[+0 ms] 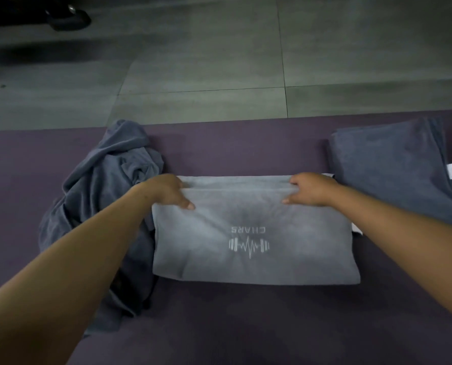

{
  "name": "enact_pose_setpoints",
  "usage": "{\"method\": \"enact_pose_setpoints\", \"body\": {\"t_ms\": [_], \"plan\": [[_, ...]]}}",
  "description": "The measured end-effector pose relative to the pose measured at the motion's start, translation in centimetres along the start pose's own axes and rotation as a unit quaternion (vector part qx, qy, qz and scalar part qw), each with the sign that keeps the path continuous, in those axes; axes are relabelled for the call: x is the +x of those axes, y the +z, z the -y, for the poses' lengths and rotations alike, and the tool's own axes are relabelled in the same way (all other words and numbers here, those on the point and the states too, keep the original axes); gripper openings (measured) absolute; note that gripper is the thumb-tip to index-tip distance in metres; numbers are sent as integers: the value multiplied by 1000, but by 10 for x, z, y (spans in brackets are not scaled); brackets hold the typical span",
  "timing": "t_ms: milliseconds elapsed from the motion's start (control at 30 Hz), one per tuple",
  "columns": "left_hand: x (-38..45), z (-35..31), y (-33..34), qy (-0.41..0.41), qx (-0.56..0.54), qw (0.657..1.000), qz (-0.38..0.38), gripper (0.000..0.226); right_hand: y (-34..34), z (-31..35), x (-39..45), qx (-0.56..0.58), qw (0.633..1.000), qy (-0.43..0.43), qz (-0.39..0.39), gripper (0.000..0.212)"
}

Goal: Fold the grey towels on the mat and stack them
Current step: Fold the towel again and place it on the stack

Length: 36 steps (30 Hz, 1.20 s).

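Hands [167, 188] [311, 189] outstretched, pinching folded towel's [253, 238] far edge.

I see a folded light-grey towel [253, 233], logo up, mid-mat [246, 325]; crumpled dark towels [109, 196] left; a folded stack [393, 164] right.

**A gym or exercise room floor**

The setting reads as a fitness space. A purple exercise mat [232, 325] lies flat on a floor of large grey tiles [206, 61] with thin grout lines. The light grey towel [253, 241] spread on the mat carries a white logo [249, 246] of a dumbbell crossed by a heartbeat line, with blurred lettering above it. Darker grey towels sit on the mat too: a crumpled heap [109, 193] at the left and a folded pile [393, 164] at the right. At the far left corner a dark, blurred object [66, 18] stands on the tiles; what it is cannot be told.
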<state>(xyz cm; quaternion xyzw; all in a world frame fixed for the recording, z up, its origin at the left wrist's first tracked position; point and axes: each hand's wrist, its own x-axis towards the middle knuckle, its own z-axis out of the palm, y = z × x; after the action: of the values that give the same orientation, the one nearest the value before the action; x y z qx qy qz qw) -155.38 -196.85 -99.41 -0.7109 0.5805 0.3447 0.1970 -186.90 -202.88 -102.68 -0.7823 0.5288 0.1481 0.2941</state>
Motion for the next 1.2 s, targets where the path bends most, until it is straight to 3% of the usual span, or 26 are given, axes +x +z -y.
{"method": "enact_pose_setpoints", "body": {"t_ms": [133,233,333,467,633,700,800,900,1033,1100,1200], "plan": [[25,2,-2,-22,-45,990,-130,30,4,-6,19,-22,996,51,-76,42],[36,-4,3,-49,-66,978,-192,20,9,-9,23,-62,988,69,-126,35],[48,-8,12,-83,-79,967,-229,28,17,-12,32,-96,978,57,-178,33],[63,-10,31,-108,-87,965,-224,37,31,-19,44,-119,976,70,-168,35],[63,-5,43,-119,-204,946,-221,64,59,-1,30,-21,948,2,-318,45],[59,-4,37,-133,-216,946,-202,68,79,22,18,72,945,-58,-315,46],[57,-6,30,-130,-294,930,-180,51,111,57,6,158,947,-92,-265,49],[55,-2,25,-106,-420,889,-150,43,134,76,3,103,971,-89,-197,70],[45,7,27,-135,-529,830,-114,57,152,79,6,-36,985,-54,-162,72],[42,11,34,-124,-518,845,-47,70,151,82,7,-48,986,-43,-151,74],[35,10,42,-102,-382,919,2,54,144,81,3,-35,989,-60,-129,79]]}}
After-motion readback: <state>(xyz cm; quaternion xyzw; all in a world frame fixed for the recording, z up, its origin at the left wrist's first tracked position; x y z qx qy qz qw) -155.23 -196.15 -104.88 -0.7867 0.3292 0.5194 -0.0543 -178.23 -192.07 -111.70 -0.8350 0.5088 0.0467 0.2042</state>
